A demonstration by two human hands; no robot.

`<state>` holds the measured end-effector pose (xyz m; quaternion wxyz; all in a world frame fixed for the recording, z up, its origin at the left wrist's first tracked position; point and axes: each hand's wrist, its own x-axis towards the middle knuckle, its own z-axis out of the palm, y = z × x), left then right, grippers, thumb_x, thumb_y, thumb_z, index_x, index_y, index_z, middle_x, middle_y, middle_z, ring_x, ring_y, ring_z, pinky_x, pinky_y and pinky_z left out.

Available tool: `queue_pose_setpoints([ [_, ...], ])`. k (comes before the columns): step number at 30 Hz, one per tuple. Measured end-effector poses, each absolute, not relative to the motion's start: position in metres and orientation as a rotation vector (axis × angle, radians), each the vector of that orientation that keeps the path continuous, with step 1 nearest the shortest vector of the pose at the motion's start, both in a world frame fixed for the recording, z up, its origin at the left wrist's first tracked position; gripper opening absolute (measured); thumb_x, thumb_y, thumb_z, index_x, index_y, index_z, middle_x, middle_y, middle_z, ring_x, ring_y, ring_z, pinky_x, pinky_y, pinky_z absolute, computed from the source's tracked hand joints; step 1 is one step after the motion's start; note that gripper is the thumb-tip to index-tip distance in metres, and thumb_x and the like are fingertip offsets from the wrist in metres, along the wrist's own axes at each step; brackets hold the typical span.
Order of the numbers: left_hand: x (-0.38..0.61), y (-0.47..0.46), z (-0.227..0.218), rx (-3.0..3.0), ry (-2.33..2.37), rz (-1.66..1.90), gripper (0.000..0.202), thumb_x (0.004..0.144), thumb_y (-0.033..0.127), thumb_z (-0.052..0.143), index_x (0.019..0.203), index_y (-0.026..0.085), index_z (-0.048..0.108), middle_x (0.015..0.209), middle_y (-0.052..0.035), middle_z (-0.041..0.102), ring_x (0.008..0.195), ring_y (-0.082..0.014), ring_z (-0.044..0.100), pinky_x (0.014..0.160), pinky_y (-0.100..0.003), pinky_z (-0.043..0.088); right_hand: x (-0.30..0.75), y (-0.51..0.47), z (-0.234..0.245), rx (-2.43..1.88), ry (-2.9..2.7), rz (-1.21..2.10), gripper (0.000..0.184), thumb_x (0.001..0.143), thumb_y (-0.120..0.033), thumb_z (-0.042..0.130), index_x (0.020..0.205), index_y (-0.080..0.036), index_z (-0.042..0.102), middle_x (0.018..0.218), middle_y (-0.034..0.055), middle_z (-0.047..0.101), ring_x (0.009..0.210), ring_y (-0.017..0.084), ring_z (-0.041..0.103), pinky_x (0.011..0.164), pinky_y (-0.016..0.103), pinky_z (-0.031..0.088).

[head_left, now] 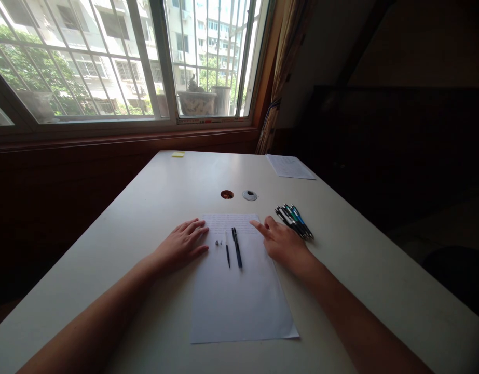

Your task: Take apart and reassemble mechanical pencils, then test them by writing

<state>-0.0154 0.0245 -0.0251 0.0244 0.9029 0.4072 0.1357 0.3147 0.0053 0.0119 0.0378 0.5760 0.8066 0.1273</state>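
Note:
A sheet of white paper (239, 301) lies on the table, with lines of handwriting across its top. On it rest a dark pen body with a clip (237, 249), a pen refill (228, 254) and two tiny pen parts (217, 242). My left hand (187, 240) lies flat at the paper's left edge, fingers stretched out, holding nothing. Over the right edge, my right hand (280, 240) points its index finger at the written lines while its other fingers curl in. Nothing shows in its grasp. Several pens (296, 222) lie in a bunch just beyond it.
A round cable hole (227, 195) and its loose grey cover (249, 195) are near the middle of the white table (146, 208). More papers (289, 167) lie at the far right corner, and yellow sticky notes (178, 154) at the far left. A barred window stands behind.

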Motion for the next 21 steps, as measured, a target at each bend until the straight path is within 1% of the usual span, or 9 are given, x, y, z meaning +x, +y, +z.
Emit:
queue_pose_setpoints([
  [7, -0.0155, 0.0245, -0.0242, 2.801, 1.282, 0.370, 0.055, 0.097, 0.057, 0.041, 0.143, 0.026, 0.043, 0.150, -0.0074, 0.042, 0.141, -0.0285, 0.033, 0.115, -0.046, 0.032, 0.3127, 0.0054, 0.0142, 1.799, 2.452, 0.354, 0.050, 0.095, -0.021, 0.042, 0.142, -0.036, 0.042, 0.113, 0.0083, 0.053, 0.080, 0.020, 0.059, 0.064, 0.028, 0.040],
  [11, -0.0155, 0.0244, -0.0236, 2.793, 1.278, 0.381, 0.056, 0.097, 0.057, 0.040, 0.143, 0.026, 0.043, 0.150, -0.0070, 0.042, 0.141, -0.0281, 0.032, 0.115, -0.046, 0.031, 0.3104, 0.0043, 0.0166, 1.792, 2.450, 0.356, 0.047, 0.097, -0.031, 0.043, 0.143, -0.035, 0.040, 0.115, 0.0092, 0.052, 0.083, 0.021, 0.059, 0.066, 0.029, 0.041],
  [15, -0.0157, 0.0249, -0.0246, 2.791, 1.280, 0.365, 0.057, 0.097, 0.058, 0.040, 0.144, 0.026, 0.042, 0.150, -0.0073, 0.042, 0.142, -0.0283, 0.031, 0.115, -0.046, 0.031, 0.3102, 0.0038, 0.0171, 1.778, 2.474, 0.373, 0.046, 0.097, -0.041, 0.043, 0.142, -0.033, 0.041, 0.114, 0.0093, 0.052, 0.085, 0.022, 0.059, 0.066, 0.029, 0.041],
  [21, -0.0157, 0.0242, -0.0244, 2.785, 1.278, 0.370, 0.056, 0.097, 0.058, 0.040, 0.143, 0.026, 0.043, 0.149, -0.0076, 0.042, 0.141, -0.0288, 0.032, 0.115, -0.047, 0.032, 0.3114, 0.0034, 0.0151, 1.777, 2.501, 0.387, 0.046, 0.098, -0.045, 0.042, 0.142, -0.032, 0.041, 0.112, 0.0094, 0.053, 0.085, 0.022, 0.059, 0.066, 0.029, 0.041],
])
